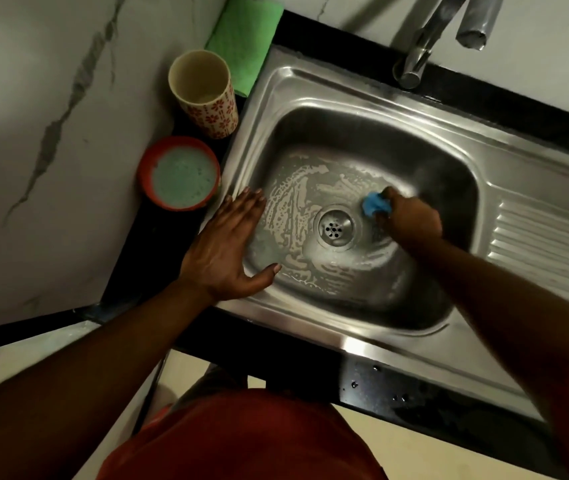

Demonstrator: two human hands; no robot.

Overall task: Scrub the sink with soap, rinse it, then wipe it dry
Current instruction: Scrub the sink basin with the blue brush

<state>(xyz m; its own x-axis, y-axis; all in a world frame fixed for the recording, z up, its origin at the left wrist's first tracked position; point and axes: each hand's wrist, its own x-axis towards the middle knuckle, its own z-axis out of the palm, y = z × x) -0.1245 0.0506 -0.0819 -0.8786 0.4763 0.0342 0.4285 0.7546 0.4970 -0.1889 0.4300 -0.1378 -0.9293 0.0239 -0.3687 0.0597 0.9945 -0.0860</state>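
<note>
The left hand (227, 244) lies flat on the left rim of the rounded stainless steel sink (362, 109). In the basin, the right hand (411, 220) holds a crumpled blue scrubber (373, 203) just right of the round metal drain (334, 227). Left of the sink sits a round red bowl (144, 168), behind it a patterned cream cup (210, 116), then a folded green cloth (245, 39). Behind the basin stands a chrome tap (421, 46).

The tap (425, 46) runs off the top edge, as does the green cloth (245, 39). The right hand (411, 220) hides most of the blue sponge (373, 204).

Steel sink (449, 143), sudsy basin, blue sponge (373, 203)
</note>
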